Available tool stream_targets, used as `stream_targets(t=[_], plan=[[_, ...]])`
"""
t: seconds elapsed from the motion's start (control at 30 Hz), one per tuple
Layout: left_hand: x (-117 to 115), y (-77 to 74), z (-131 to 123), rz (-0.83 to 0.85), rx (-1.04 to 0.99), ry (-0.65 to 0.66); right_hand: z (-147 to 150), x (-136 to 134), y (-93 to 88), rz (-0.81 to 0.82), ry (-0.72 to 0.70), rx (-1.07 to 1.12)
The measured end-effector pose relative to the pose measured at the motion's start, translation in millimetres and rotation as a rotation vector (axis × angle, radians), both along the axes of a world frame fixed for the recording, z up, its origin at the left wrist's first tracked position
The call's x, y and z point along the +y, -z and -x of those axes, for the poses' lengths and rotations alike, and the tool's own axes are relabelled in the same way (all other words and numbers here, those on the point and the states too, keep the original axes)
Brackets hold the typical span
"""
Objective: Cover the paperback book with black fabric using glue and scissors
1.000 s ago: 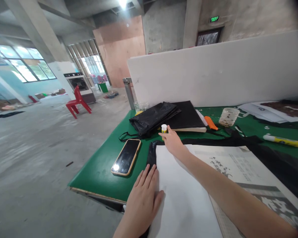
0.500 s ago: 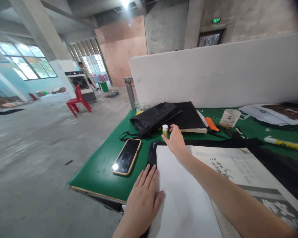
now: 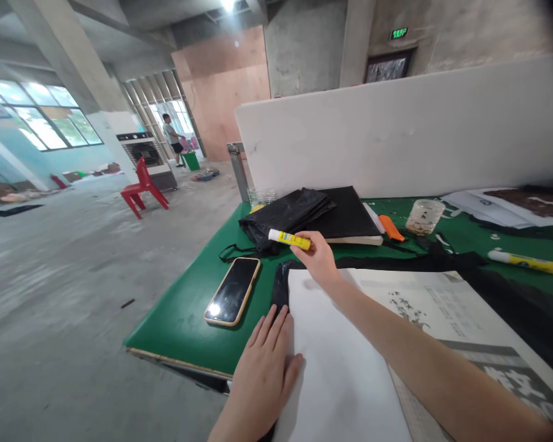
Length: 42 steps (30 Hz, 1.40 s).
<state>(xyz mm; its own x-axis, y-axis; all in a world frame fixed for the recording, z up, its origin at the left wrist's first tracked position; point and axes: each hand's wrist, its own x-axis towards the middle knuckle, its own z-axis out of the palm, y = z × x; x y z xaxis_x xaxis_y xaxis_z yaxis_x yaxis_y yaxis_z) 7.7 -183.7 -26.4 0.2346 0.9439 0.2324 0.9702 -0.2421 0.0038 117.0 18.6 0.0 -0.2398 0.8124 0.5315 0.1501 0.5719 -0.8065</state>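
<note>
Head cam: R hand (image 3: 319,258) has a yellow tube (image 3: 289,239) w/ a white cap pinched b/w thumb & fingers, held up over the green table (image 3: 175,325), cap end pointing to abt 9 o'clock. L hand (image 3: 265,371) is at abt 7 o'clock from the R one, lying flat, fingers out straight w/ narrow gaps, thumb spread wide. Its fingertips touch a black strip (image 3: 282,285) right by the edge of a white sheet (image 3: 336,356).

Going round from the R hand: black folded plastic (image 3: 288,215) at 11, just past the tube, overlapping a black-covered book (image 3: 348,212) at 1. Orange thing (image 3: 391,227) & clear jar (image 3: 424,218) w/ bits at the bottom, both b/w 2 and 3. Another yellow tube (image 3: 528,262) at 3, well apart. Printed page (image 3: 447,294) at abt 4. Phone (image 3: 233,291) at 8, screen up.

Bkgd, from frame ctr: red chair (image 3: 144,184) b/w 9 and 10, plus another person (image 3: 172,135) at 10, standing near a green bin (image 3: 192,161).
</note>
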Motion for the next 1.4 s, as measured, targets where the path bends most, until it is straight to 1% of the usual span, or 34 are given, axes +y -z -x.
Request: stream_targets(t=[0.13,0.3,0.37,0.47,0.5,0.57,0.67,0.8,0.9,0.97,1.07,1.17,1.23,1.3,1.4], plan=[[0,-0.8,0,-0.007,-0.01,0.004,3,0,2.9,0.064,-0.027,0.037],[-1,-1.5,1,-0.019,-0.017,0.013,0,-10,0.9,0.072,-0.026,-0.039],[-1,-1.1,1,-0.016,-0.024,0.016,1,-17,-1.0,0.029,-0.049,-0.166],[-1,-0.5,1,-0.023,-0.035,0.023,5,-24,-1.9,-0.091,-0.1,-0.437],[-1,-0.5,1,-0.024,-0.036,0.024,7,-25,-1.3,-0.137,-0.109,-0.502],[-1,-1.0,1,-0.017,-0.033,0.019,10,-24,1.2,-0.214,-0.104,-0.565],[-1,-2.3,1,0.005,-0.024,0.011,12,-16,7.4,-0.25,-0.071,-0.557],[-2,-2.3,1,0.002,-0.024,0.015,7,-4,14.3,-0.214,0.041,-0.493],[-2,-1.3,1,-0.011,-0.022,0.014,1,-1,13.7,-0.167,0.129,-0.406],[-2,-1.0,1,-0.022,-0.03,0.015,-3,-2,11.2,-0.132,0.16,-0.335],[-2,-1.0,1,-0.016,-0.04,0.017,-3,-11,8.1,-0.087,0.108,-0.279],[-2,-1.0,1,-0.004,-0.037,0.012,3,-24,7.1,-0.081,-0.051,-0.315],[-2,-0.8,1,-0.009,-0.036,0.012,8,-28,7.2,-0.106,-0.128,-0.376],[-2,-0.8,1,-0.011,-0.036,0.018,11,-26,8.0,-0.129,-0.124,-0.419],[-3,-1.3,2,-0.006,-0.033,0.023,10,-15,10.6,-0.117,-0.015,-0.402]])
